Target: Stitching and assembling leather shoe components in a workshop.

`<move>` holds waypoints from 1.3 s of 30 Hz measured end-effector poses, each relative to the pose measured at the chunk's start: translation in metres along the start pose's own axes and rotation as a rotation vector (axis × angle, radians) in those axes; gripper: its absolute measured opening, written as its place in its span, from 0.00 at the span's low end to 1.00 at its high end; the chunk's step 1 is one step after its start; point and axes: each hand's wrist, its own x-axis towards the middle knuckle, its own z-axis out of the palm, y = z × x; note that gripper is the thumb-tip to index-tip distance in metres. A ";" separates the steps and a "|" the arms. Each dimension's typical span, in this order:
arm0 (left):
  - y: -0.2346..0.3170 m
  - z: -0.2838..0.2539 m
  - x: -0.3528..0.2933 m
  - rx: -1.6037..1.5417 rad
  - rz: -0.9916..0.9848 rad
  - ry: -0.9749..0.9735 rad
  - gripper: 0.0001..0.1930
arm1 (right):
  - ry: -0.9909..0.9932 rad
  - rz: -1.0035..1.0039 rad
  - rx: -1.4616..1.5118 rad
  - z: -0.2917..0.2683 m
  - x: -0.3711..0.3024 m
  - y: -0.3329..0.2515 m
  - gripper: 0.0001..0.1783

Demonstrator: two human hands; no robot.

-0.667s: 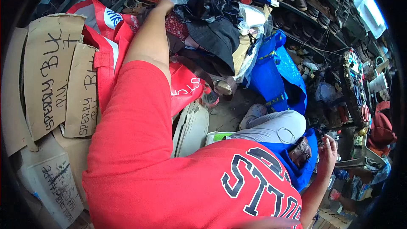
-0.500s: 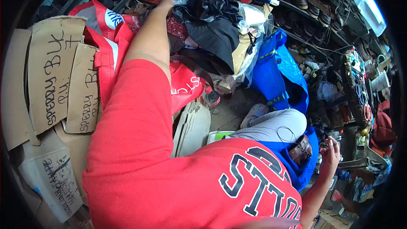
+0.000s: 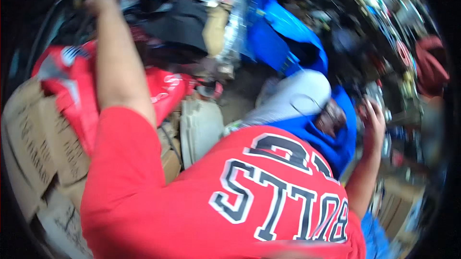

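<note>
A blurred, reddish-brown item (image 3: 332, 119) lies on blue cloth (image 3: 337, 156)

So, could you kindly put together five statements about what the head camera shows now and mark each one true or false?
1. The left hand is stretched farther out ahead of the body than the right hand. True.
2. The red bag lies to the right of the open blue bag. False: it lies to the left of it.
3. The brown item is on the blue cloth. True.
4. The right hand is inside the open blue bag. False: it is outside that bag, beside the brown item.
5. Handwriting shows on the cardboard at the left of the picture. True.
</note>
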 end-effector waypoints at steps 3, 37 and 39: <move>0.086 -0.001 -0.100 -0.701 0.265 0.155 0.11 | 0.051 0.086 -0.116 -0.007 -0.005 0.005 0.15; 0.124 -0.016 -0.547 -0.421 0.624 -1.665 0.05 | -0.092 -0.229 -0.675 0.001 -0.038 0.060 0.06; 0.125 -0.019 -0.550 -0.398 0.659 -1.625 0.05 | -0.039 -0.232 -0.707 0.003 -0.039 0.064 0.07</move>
